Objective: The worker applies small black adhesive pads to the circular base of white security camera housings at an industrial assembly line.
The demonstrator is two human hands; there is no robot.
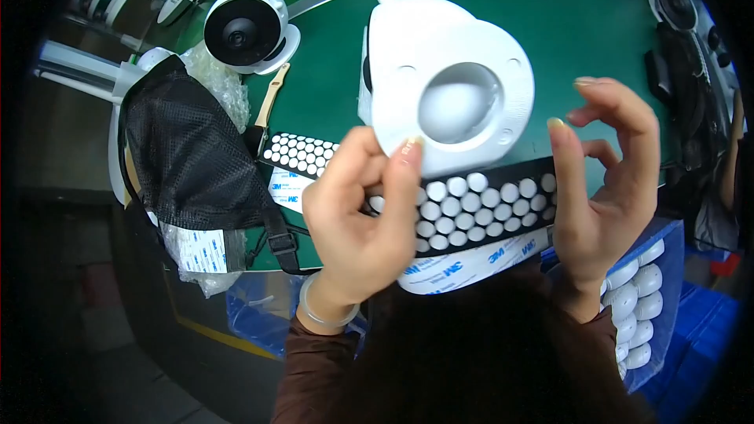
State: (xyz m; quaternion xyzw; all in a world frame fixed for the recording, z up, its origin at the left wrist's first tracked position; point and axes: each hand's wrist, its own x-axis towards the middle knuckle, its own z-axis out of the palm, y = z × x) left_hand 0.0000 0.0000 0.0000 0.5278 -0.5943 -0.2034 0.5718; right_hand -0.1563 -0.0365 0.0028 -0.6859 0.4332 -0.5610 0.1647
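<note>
My left hand (pixel 357 220) grips a white camera (pixel 420 27) by the near left edge of its round base, thumb on top. The base's underside faces me, with a wide round recess (pixel 463 106) in it and small marks round its rim. To the right, my right hand (pixel 609 180) is raised with thumb and fingers curved apart, nothing visible between them. Below the camera lies a black sheet of round white pads (pixel 483 208), partly behind both hands. Along its near side runs a white backing sheet with blue print (pixel 471 263).
Another white camera (pixel 245 27) stands at the far left of the green table (pixel 338 39). Near it lie a wooden-handled brush (pixel 272 98), a smaller sheet of pads (pixel 298 153) and a black mesh bag (pixel 188 149). At the lower right, a clear-lined bin holds several white domed parts (pixel 635 298).
</note>
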